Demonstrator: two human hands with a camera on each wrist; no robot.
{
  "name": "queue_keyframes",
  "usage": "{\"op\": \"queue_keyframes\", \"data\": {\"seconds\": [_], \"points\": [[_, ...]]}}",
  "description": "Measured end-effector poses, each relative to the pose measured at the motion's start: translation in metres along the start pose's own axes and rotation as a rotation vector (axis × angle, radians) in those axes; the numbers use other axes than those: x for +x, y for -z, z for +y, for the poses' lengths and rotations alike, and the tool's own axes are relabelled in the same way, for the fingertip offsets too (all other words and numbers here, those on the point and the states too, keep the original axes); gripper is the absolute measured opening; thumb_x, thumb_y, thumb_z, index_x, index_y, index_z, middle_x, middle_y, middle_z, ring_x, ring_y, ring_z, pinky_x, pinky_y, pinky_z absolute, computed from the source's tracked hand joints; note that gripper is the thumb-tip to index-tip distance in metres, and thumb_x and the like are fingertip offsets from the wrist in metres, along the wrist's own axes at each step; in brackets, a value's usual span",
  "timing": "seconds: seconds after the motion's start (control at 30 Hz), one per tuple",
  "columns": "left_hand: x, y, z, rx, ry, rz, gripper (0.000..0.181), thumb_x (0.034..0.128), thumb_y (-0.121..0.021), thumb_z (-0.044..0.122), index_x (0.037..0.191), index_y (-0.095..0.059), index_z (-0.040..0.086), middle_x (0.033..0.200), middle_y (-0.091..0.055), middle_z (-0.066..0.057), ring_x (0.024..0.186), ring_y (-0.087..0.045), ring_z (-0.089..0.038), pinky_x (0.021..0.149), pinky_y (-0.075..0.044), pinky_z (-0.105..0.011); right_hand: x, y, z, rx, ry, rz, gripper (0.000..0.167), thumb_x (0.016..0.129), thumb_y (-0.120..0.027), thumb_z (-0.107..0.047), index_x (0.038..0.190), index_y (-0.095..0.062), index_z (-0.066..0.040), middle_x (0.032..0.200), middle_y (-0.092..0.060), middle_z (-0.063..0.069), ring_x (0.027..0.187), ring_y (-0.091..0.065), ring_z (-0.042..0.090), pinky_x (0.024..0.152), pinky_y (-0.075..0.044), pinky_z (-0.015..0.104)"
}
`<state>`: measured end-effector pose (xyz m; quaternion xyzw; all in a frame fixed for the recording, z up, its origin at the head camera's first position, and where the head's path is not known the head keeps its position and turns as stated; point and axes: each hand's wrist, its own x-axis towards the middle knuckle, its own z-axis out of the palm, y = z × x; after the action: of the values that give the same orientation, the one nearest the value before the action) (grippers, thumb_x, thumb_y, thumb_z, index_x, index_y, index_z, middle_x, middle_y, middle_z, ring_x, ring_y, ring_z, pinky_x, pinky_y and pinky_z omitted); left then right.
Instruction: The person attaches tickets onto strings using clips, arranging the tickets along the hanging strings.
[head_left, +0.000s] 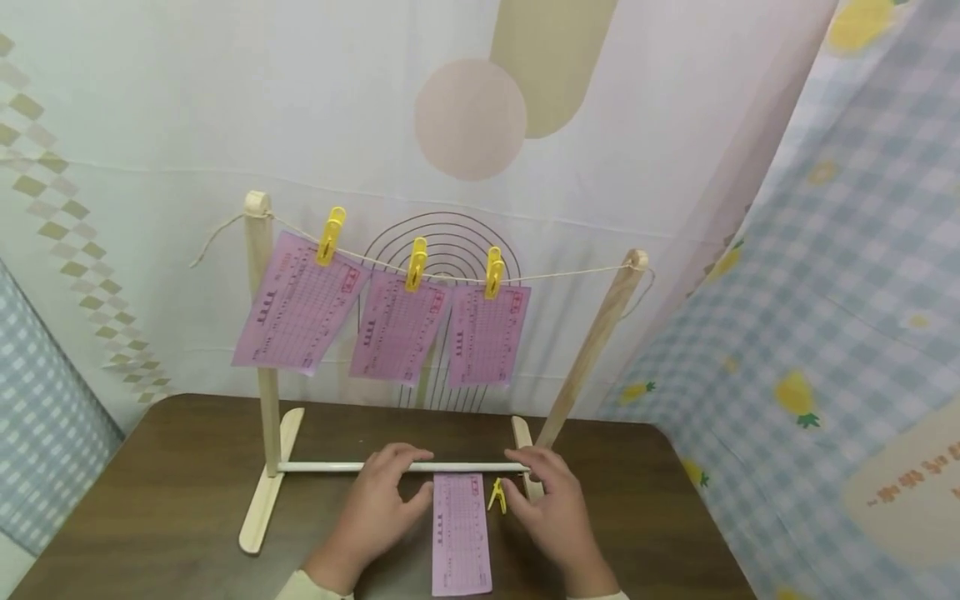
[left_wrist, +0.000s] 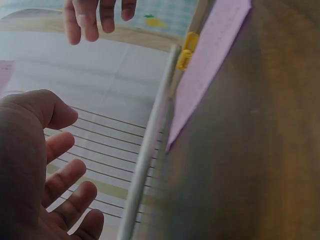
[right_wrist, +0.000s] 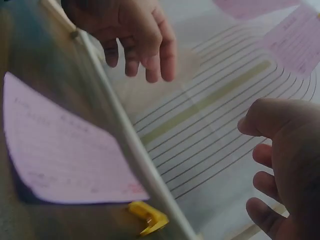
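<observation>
On the table lies a pink printed slip (head_left: 461, 537), with a yellow clothespin (head_left: 497, 497) just to its right. My left hand (head_left: 380, 500) hovers to the left of the slip, fingers apart and relaxed, holding nothing. To the right of the clothespin is my right hand (head_left: 551, 508), its fingers loosely bent and nothing between them. In the right wrist view the slip (right_wrist: 70, 150) and the clothespin (right_wrist: 148, 218) lie apart from both hands. Above, three pink slips hang from a string (head_left: 570, 273), each by a yellow clothespin (head_left: 417, 265).
A wooden stand with a left post (head_left: 267, 350) and a right post (head_left: 592, 350) carries the string. A white rod (head_left: 322, 467) joins its feet low over the brown table (head_left: 187, 467). Patterned cloth (head_left: 225, 100) hangs behind, with checked cloth (head_left: 750, 358) at the right.
</observation>
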<state>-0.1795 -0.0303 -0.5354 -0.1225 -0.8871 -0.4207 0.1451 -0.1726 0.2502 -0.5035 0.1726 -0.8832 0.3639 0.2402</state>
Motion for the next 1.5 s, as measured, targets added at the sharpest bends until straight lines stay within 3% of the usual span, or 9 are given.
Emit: {"op": "queue_keyframes", "data": {"seconds": [0.3, 0.53, 0.67, 0.87, 1.13, 1.27, 1.5], "points": [[-0.007, -0.014, -0.009, 0.029, -0.059, 0.094, 0.034, 0.0908, -0.095, 0.027, 0.121, -0.081, 0.022, 0.12, -0.076, 0.007, 0.117, -0.072, -0.017, 0.102, -0.062, -0.047, -0.009, -0.011, 0.021, -0.102, -0.044, 0.035, 0.048, 0.085, -0.099, -0.013, 0.128, -0.083, -0.026, 0.124, -0.077, -0.008, 0.111, -0.068, 0.013, 0.084, -0.064, 0.04], [-0.011, -0.021, -0.016, 0.131, -0.061, -0.008, 0.032, 0.0902, -0.094, 0.045, 0.111, -0.08, 0.025, 0.114, -0.078, 0.012, 0.115, -0.072, -0.014, 0.106, -0.059, -0.044, -0.018, -0.022, 0.034, -0.222, -0.119, 0.008, 0.046, 0.084, -0.101, -0.026, 0.126, -0.084, -0.021, 0.12, -0.077, -0.007, 0.107, -0.066, 0.015, 0.089, -0.063, 0.041], [-0.013, -0.023, -0.019, 0.165, -0.075, -0.013, 0.04, 0.0867, -0.095, 0.05, 0.112, -0.081, 0.022, 0.113, -0.078, 0.009, 0.113, -0.072, -0.016, 0.104, -0.059, -0.044, -0.024, -0.03, 0.041, -0.241, -0.188, -0.015, 0.048, 0.086, -0.1, -0.034, 0.129, -0.083, -0.022, 0.125, -0.074, -0.004, 0.114, -0.064, 0.017, 0.097, -0.063, 0.049], [-0.013, -0.025, -0.02, 0.217, -0.047, -0.082, 0.057, 0.0843, -0.094, 0.058, 0.121, -0.08, 0.016, 0.118, -0.076, 0.002, 0.117, -0.069, -0.023, 0.106, -0.058, -0.05, -0.028, -0.039, 0.042, -0.252, -0.273, -0.063, 0.053, 0.087, -0.098, -0.046, 0.132, -0.079, -0.023, 0.128, -0.069, -0.001, 0.121, -0.064, 0.024, 0.103, -0.06, 0.055], [-0.019, -0.03, -0.013, 0.34, -0.008, -0.152, 0.089, 0.0762, -0.088, 0.081, 0.131, -0.077, 0.012, 0.122, -0.07, -0.003, 0.117, -0.064, -0.029, 0.1, -0.056, -0.056, -0.032, -0.046, 0.038, -0.342, -0.268, -0.092, 0.054, 0.085, -0.097, -0.056, 0.121, -0.077, -0.022, 0.12, -0.066, 0.0, 0.114, -0.062, 0.024, 0.098, -0.058, 0.053], [-0.02, -0.03, -0.01, 0.38, -0.022, -0.141, 0.088, 0.0761, -0.091, 0.076, 0.134, -0.077, 0.012, 0.122, -0.068, -0.003, 0.113, -0.063, -0.027, 0.093, -0.054, -0.051, -0.031, -0.048, 0.038, -0.378, -0.239, -0.082, 0.051, 0.083, -0.097, -0.058, 0.114, -0.078, -0.023, 0.116, -0.065, -0.002, 0.109, -0.06, 0.022, 0.095, -0.056, 0.049], [-0.019, -0.026, -0.013, 0.359, -0.058, -0.11, 0.061, 0.0792, -0.088, 0.048, 0.132, -0.08, 0.02, 0.118, -0.067, 0.003, 0.11, -0.059, -0.021, 0.087, -0.049, -0.041, -0.03, -0.05, 0.04, -0.397, -0.225, -0.092, 0.045, 0.082, -0.098, -0.06, 0.101, -0.077, -0.025, 0.11, -0.063, -0.004, 0.105, -0.058, 0.022, 0.095, -0.052, 0.051]]}}
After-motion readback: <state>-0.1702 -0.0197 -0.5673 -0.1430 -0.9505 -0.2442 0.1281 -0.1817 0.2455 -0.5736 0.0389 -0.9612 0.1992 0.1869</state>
